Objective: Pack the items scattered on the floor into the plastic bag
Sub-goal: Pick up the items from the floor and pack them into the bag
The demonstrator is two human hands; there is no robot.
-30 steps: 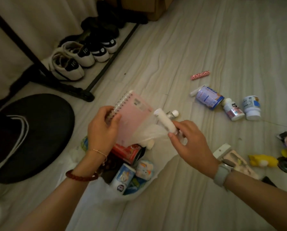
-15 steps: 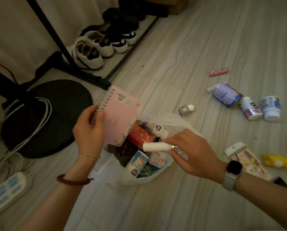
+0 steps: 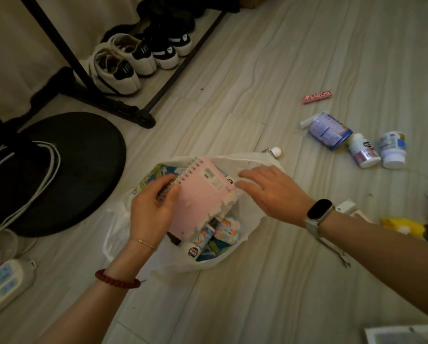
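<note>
A white plastic bag (image 3: pixel 235 259) lies open on the floor in the middle, with several small bottles and packets inside. My left hand (image 3: pixel 153 209) grips a pink spiral notebook (image 3: pixel 203 194) by its wire edge and holds it over the bag's mouth. My right hand (image 3: pixel 272 192) hovers just right of the notebook, fingers spread, holding nothing, above the bag's far rim. A small glass bottle (image 3: pixel 273 152) lies just beyond the bag.
On the floor to the right lie a pink tube (image 3: pixel 317 96), a purple can (image 3: pixel 330 131), two white bottles (image 3: pixel 363 153), a yellow toy (image 3: pixel 404 225) and a small box (image 3: pixel 347 207). A black round base (image 3: pixel 66 170), a shoe rack (image 3: pixel 138 60) and a power strip (image 3: pixel 4 284) are on the left.
The white tube that my right hand held is gone from it and the hand has opened. My left hand lowered the notebook over the bag's mouth.
</note>
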